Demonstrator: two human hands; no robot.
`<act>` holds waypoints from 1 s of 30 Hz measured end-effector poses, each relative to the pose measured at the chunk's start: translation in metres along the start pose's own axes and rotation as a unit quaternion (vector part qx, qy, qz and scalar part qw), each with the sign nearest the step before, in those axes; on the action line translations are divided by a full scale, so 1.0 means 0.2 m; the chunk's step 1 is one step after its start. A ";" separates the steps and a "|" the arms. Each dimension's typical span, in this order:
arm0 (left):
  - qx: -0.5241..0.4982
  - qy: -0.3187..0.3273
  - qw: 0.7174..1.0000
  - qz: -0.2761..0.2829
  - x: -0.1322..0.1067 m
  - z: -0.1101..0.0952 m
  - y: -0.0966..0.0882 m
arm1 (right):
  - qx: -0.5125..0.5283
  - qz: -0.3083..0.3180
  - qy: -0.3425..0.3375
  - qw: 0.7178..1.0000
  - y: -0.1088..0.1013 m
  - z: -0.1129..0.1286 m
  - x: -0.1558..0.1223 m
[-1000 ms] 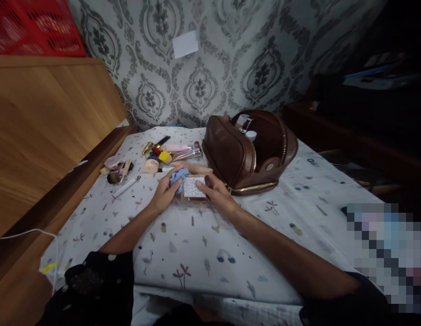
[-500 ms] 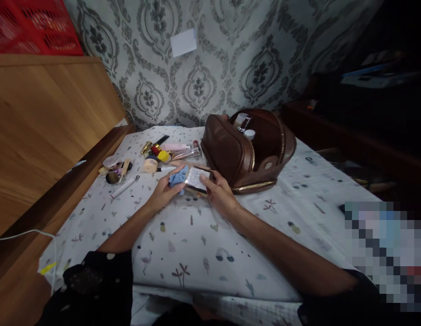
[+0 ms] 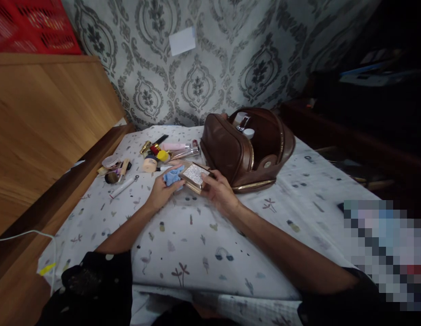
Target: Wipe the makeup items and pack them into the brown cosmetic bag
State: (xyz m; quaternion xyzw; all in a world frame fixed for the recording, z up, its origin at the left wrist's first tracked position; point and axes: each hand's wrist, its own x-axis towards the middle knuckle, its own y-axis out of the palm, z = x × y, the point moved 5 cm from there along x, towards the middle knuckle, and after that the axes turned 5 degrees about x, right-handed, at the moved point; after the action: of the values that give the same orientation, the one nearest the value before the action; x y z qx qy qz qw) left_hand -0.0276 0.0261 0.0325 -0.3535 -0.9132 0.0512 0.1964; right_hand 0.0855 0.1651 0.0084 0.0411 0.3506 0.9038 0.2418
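Observation:
My right hand (image 3: 221,189) grips a glittery silver compact case (image 3: 195,174) with gold-toned edges, thumb resting on its sparkly top. In my left hand (image 3: 162,192) is a crumpled light blue cloth (image 3: 174,176), its edge against the left side of the compact. Both hands are raised over the patterned white sheet. Right beside my right hand stands a brown makeup bag (image 3: 224,147), unzipped, with white-capped jars (image 3: 248,133) inside. Behind my left hand lie a peach jar with a dark lid (image 3: 150,164), a yellow-capped item (image 3: 163,156) and a pink tube (image 3: 176,146).
Makeup brushes and small cosmetics (image 3: 115,170) form a pile at the left, with a white pen-like stick (image 3: 123,187) close by. A wooden panel (image 3: 54,104) borders the left side, below a red basket (image 3: 33,27). A white cable (image 3: 33,232) hangs at lower left.
The compact has tilted in my right hand, so its glittery top and gold side now show more. My left hand has shifted slightly left with the cloth.

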 end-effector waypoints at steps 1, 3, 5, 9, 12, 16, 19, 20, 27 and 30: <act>0.003 0.011 1.000 -0.011 0.00 -0.01 -0.01 | -0.012 0.000 -0.002 1.000 0.00 0.00 0.00; 0.014 0.040 0.999 -0.032 0.01 -0.04 -0.02 | -0.028 0.001 -0.004 1.000 0.00 0.01 -0.01; 0.029 0.064 0.996 -0.050 0.02 -0.06 -0.04 | -0.033 0.007 0.003 0.999 0.02 0.01 -0.01; 0.057 0.077 0.992 -0.078 0.02 -0.08 -0.05 | -0.052 0.039 0.015 0.998 0.05 0.01 -0.02; 0.074 0.078 0.991 -0.080 0.01 -0.08 -0.05 | -0.061 0.047 0.026 0.997 0.06 0.00 -0.03; 0.084 0.086 0.992 -0.029 -0.02 -0.08 -0.02 | -0.040 0.041 0.019 0.998 0.05 -0.02 -0.02; 0.109 0.113 0.987 0.038 -0.03 -0.09 0.01 | -0.031 0.036 0.006 0.999 0.06 -0.02 -0.02; 0.124 0.122 0.983 0.052 -0.04 -0.09 0.02 | -0.028 0.036 0.001 0.999 0.06 -0.01 -0.03; 0.147 0.116 0.981 0.059 -0.03 -0.06 0.01 | 0.006 0.029 -0.005 1.000 0.01 -0.02 0.00; 0.091 0.084 0.992 0.040 -0.01 -0.05 -0.01 | -0.006 0.009 -0.004 1.000 -0.02 -0.02 0.02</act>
State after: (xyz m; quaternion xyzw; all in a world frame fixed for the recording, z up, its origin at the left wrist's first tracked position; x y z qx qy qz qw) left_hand -0.0234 0.0231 0.0414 -0.3731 -0.8703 0.1120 0.3013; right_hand 0.0837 0.1672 0.0021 0.0463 0.3443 0.9077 0.2354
